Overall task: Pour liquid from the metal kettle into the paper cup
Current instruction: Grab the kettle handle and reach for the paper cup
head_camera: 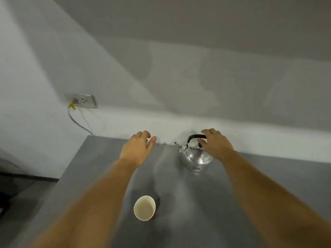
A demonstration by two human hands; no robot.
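A shiny metal kettle [194, 156] with a black arched handle and a dark lid knob stands upright near the back of the grey table [268, 185], its spout pointing left. My right hand [215, 144] hovers at the right end of the handle, fingers spread over it and not closed around it. A white paper cup [144, 208] stands upright near the front of the table, open and apparently holding nothing. My left hand [137, 149] is stretched out left of the kettle, fingers loosely apart, holding nothing.
A white wall runs behind the table. On it at the left sits a wall socket [84, 101] with a yellow-tagged plug and a grey cable hanging down behind the table's left corner. The table's left edge drops to a dark floor.
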